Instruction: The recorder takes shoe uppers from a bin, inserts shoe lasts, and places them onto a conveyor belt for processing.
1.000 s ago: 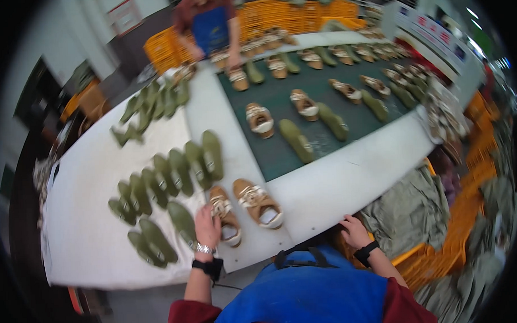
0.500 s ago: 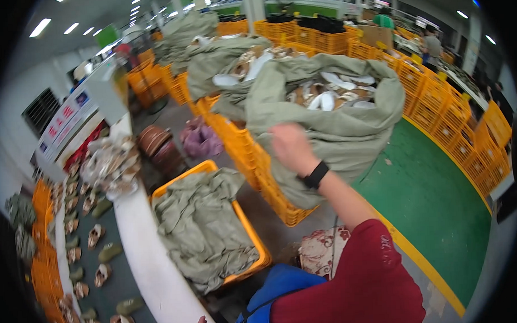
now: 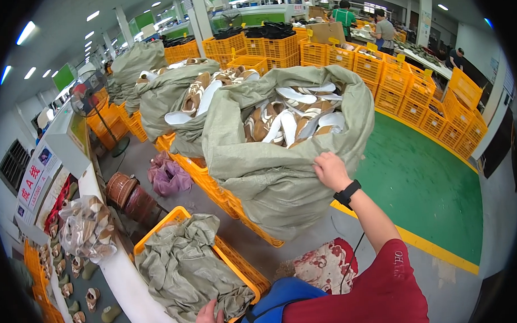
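Note:
A large grey-green woven sack [image 3: 259, 178], its mouth wide, bulges with brown-and-white shoes [image 3: 294, 117], some showing white soles. My right hand [image 3: 330, 169], a black band on its wrist, has its fingers closed on a fold of the sack's near right side, below the rim. Low in the picture, my left hand [image 3: 209, 319] lies with fingers apart against a crumpled grey-green sack [image 3: 188, 269]. That sack fills an orange crate [image 3: 241, 261]. I see nothing held in the left hand, though part of it is cut off by the lower edge.
Left of the crate runs a conveyor [image 3: 99, 315] carrying shoes and green shoe lasts, with a bagged bundle [image 3: 89, 227] on its white ledge. More filled sacks [image 3: 168, 99] stand behind. Orange crates [image 3: 375, 69] line the green floor. A patterned stool seat [image 3: 325, 265] is beside me. Other people work far back.
My view has turned to the right. My right hand has moved from the sack's left front to its right side. My left hand now shows more fully by the crumpled sack.

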